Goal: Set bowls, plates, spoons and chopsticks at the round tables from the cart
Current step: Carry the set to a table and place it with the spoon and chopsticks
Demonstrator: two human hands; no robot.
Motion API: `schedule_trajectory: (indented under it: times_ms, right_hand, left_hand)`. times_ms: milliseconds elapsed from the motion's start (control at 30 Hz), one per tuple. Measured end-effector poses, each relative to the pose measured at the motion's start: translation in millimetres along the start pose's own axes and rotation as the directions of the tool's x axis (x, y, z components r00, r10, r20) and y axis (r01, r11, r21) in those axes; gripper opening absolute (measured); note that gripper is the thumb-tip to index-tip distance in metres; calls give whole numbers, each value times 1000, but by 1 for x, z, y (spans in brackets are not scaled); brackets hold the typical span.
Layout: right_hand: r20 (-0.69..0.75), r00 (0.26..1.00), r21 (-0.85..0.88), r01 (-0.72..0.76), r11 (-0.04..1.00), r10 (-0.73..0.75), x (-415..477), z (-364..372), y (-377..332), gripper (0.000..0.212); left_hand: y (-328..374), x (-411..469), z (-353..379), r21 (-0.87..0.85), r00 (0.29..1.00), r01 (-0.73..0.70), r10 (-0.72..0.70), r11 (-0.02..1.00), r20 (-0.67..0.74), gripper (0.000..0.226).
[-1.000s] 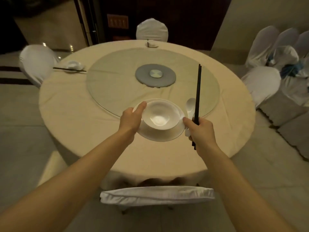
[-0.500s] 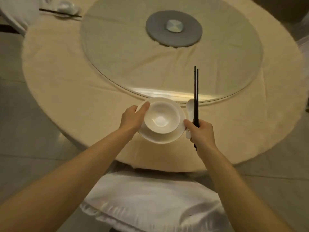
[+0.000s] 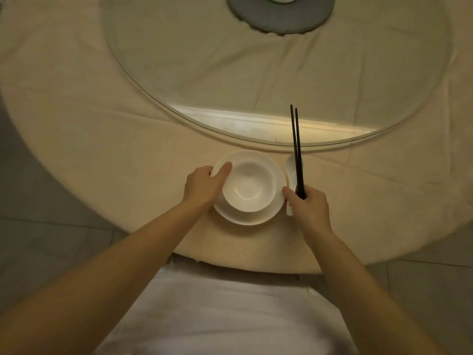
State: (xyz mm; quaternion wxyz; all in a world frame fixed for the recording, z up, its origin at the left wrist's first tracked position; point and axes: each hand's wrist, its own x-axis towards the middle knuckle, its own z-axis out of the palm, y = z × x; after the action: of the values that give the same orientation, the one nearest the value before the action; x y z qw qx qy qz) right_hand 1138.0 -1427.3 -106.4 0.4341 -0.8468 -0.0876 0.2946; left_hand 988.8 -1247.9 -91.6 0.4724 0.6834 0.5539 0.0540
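- The white bowl (image 3: 249, 187) sits upright inside the white plate (image 3: 247, 219), and the two are over the near part of the table (image 3: 102, 129), just short of its edge.
- I cannot tell whether the plate rests on the cloth or is held just above it.
- The left hand (image 3: 204, 187) grips the plate's left rim. The thumb lies over the rim and reaches the bowl's side, and the other fingers are tucked under the plate out of sight.
- The right hand (image 3: 308, 206) is just beside the plate's right rim. Its fingers are curled together, holding both the pair of dark chopsticks (image 3: 296, 144) and the white spoon (image 3: 290, 166).
- The right thumb touches or nearly touches the plate's edge.
- The chopsticks stand up out of the fist, pointing away from the person. They are close together, with their tips showing against the glass beyond.
- The spoon's scoop shows beside the chopsticks past the fist, and its handle end pokes out on the near side.
- A large round glass turntable (image 3: 230, 73) covers the middle of the table, and its near edge passes just beyond the plate.
- A grey disc (image 3: 256, 21) lies at the turntable's centre, cut off by the top of the view.
- A white-covered chair (image 3: 230, 316) is below the forearms, pushed up to the table.
- The tiled floor (image 3: 38, 239) shows on both sides.
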Motion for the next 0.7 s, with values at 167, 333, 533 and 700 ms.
schedule_trajectory:
  times_ms: [167, 333, 533, 700]
  right_hand:
    - [22, 1000, -33, 8, 999, -8, 4, 1, 5, 30]
    - [31, 999, -42, -21, 999, 22, 7, 2, 10, 34]
    - [-115, 993, -68, 32, 997, -39, 6, -15, 10, 38]
    - [-12, 997, 84, 71, 994, -71, -2, -44, -8, 38]
  left_hand:
    - [3, 0, -1, 20, 999, -3, 4, 1000, -32, 56]
    - [0, -1, -1, 31, 999, -5, 6, 999, -31, 51]
    - [-1, -5, -7, 28, 999, 23, -22, 999, -24, 39]
    - [-1, -17, -13, 87, 997, -69, 67, 994, 24, 23]
